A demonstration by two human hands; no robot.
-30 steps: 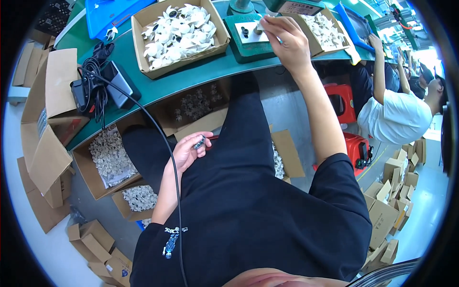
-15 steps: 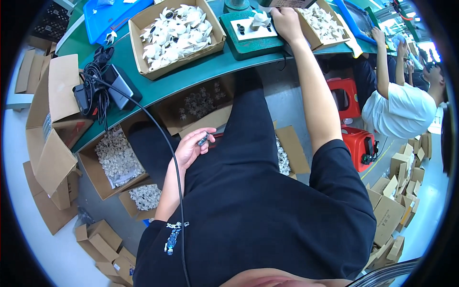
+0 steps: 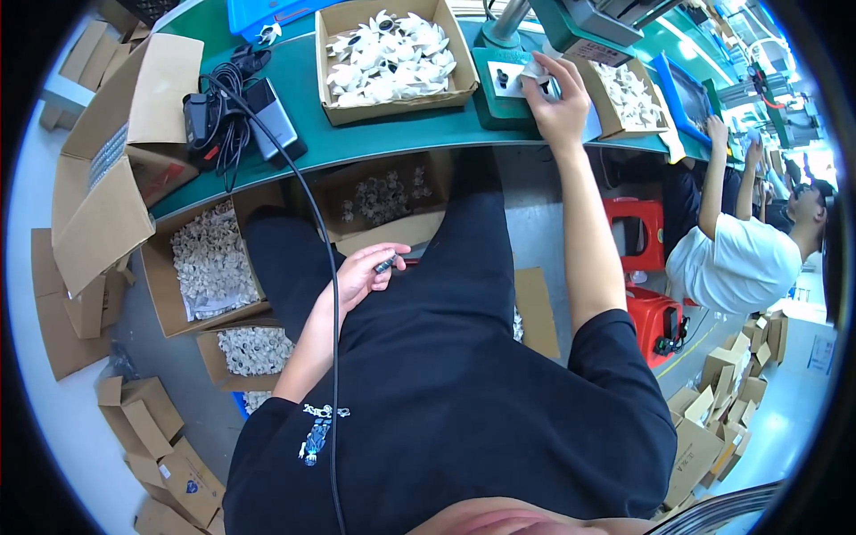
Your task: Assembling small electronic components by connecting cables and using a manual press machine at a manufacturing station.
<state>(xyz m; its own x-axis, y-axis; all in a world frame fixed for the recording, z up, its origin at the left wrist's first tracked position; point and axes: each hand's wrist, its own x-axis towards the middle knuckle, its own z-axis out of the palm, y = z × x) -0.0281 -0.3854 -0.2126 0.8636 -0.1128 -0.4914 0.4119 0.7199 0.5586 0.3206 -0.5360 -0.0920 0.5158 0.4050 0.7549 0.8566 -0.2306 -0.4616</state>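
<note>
My right hand (image 3: pixel 562 105) reaches over the green bench press (image 3: pixel 506 105), its fingers closed around a white bladed impeller (image 3: pixel 535 69) at the fixture plate. The fingers hide much of that impeller, and I cannot tell whether it still touches the plate. Low over my lap, my left hand (image 3: pixel 358 275) is curled palm up around a small dark metal part (image 3: pixel 386 264). A cardboard box (image 3: pixel 397 109) heaped with white impellers stands left of the press. Behind my right hand is another box (image 3: pixel 629 96) of white pieces.
A black cable (image 3: pixel 314 214) hangs across the view from a bundle beside a grey-black device (image 3: pixel 275 125) on the green bench (image 3: pixel 357 150). Boxes of small whitish parts (image 3: pixel 212 263) stand below. At the right, a co-worker (image 3: pixel 736 259) sits near red stools (image 3: pixel 646 325).
My right hand has come from the press's right side onto the white impeller and closed on it. My left hand keeps its hold on the small part. The whole view has shifted slightly.
</note>
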